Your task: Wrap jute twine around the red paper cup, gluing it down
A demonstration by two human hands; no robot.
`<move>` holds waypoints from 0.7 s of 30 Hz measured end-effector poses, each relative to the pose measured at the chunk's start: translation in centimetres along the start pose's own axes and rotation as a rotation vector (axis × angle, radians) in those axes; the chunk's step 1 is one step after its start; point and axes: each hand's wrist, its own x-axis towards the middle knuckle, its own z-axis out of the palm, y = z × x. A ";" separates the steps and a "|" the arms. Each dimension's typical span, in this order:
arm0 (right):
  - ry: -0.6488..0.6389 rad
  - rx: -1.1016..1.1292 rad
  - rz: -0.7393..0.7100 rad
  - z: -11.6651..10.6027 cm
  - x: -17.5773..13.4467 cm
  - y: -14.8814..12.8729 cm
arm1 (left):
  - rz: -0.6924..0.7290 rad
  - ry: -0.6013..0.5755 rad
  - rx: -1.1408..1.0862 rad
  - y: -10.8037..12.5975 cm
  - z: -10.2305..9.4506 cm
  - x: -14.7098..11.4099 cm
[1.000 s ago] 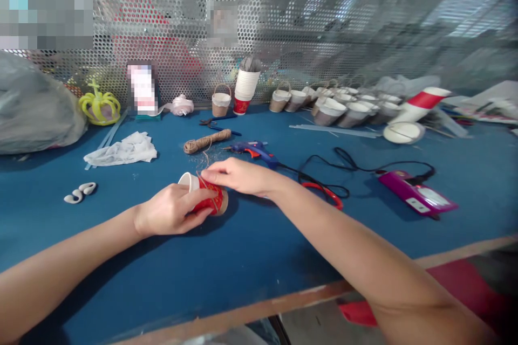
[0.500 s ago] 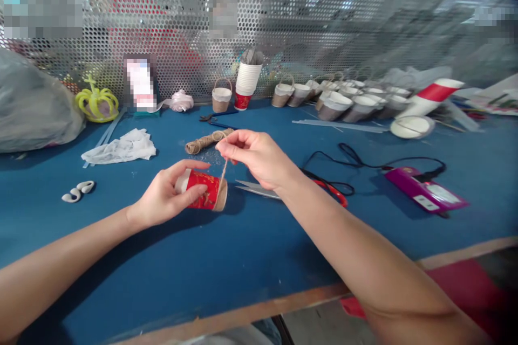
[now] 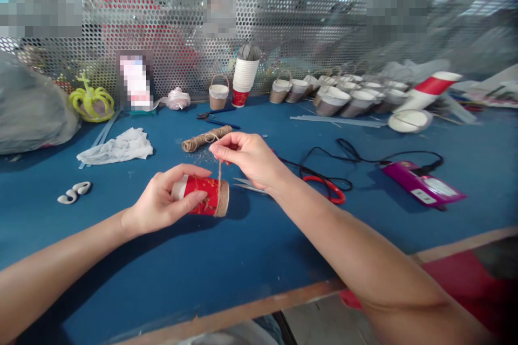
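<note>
My left hand [image 3: 165,199] is closed around a red paper cup [image 3: 204,198] that lies sideways above the blue table. Tan twine [image 3: 222,199] is wound in a band round the cup's right end. From that band a strand rises to my right hand [image 3: 243,153], which pinches it between thumb and fingers. Just behind my hands lies a bundle of the same twine [image 3: 202,140]. Red-handled scissors [image 3: 251,186] rest under my right wrist, their blades pointing left.
Pliers [image 3: 214,117] lie behind the twine bundle. Several small twine-handled cups [image 3: 332,102] and a stack of paper cups [image 3: 246,75] stand along the perforated metal screen. A purple box [image 3: 423,183] with a black cable is at right. White cloth [image 3: 121,148] and earbuds [image 3: 75,192] lie at left.
The strand in my right hand now stands more upright over the cup, and the cup's end is turned a little. The whole view has shifted slightly.
</note>
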 end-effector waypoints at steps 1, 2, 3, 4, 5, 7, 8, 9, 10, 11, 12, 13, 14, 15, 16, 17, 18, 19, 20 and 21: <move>-0.001 -0.006 0.005 0.0 0.0 0.0 | 0.022 0.011 0.027 0.0 0.0 0.0; -0.002 -0.013 0.008 0.0 0.0 0.1 | 0.048 0.023 0.055 0.1 0.0 0.0; -0.003 -0.016 0.012 0.0 -0.1 0.1 | 0.076 0.029 0.080 0.2 0.0 0.0; -0.004 -0.016 0.016 0.0 -0.1 0.1 | 0.108 0.035 0.102 0.3 0.0 0.0; -0.007 -0.014 0.022 0.1 -0.1 0.1 | 0.142 0.040 0.119 0.4 0.0 0.0; -0.014 -0.014 0.032 0.1 -0.1 0.1 | 0.198 0.052 0.151 0.6 -0.1 0.0; -0.018 -0.014 0.034 0.1 -0.1 0.1 | 0.219 0.060 0.166 0.6 -0.1 0.0; -0.022 -0.015 0.035 0.1 -0.1 0.1 | 0.233 0.070 0.183 0.7 -0.1 0.0; -0.027 -0.016 0.037 0.1 -0.1 0.2 | 0.242 0.077 0.199 0.7 -0.1 0.0; -0.031 -0.015 0.040 0.1 -0.1 0.2 | 0.251 0.083 0.214 0.7 -0.1 0.1; -0.035 -0.012 0.046 0.1 -0.1 0.2 | 0.264 0.085 0.223 0.7 -0.2 0.1; -0.038 -0.011 0.054 0.1 -0.2 0.2 | 0.281 0.087 0.224 0.8 -0.2 0.1; -0.039 -0.012 0.064 0.2 -0.2 0.2 | 0.300 0.088 0.221 0.8 -0.2 0.1; -0.040 -0.016 0.073 0.2 -0.3 0.2 | 0.320 0.088 0.215 0.9 -0.2 0.1; -0.041 -0.022 0.081 0.3 -0.3 0.2 | 0.333 0.087 0.211 0.9 -0.2 0.1; -0.044 -0.030 0.086 0.3 -0.4 0.1 | 0.341 0.084 0.208 1.0 -0.2 0.2; -0.049 -0.038 0.091 0.3 -0.4 0.1 | 0.339 0.077 0.209 1.1 -0.2 0.2; -0.054 -0.045 0.094 0.4 -0.5 0.1 | 0.335 0.073 0.212 1.2 -0.2 0.1; -0.060 -0.049 0.096 0.4 -0.5 0.1 | 0.335 0.071 0.216 1.2 -0.2 0.1; -0.066 -0.050 0.097 0.4 -0.5 0.1 | 0.338 0.073 0.220 1.3 -0.3 0.1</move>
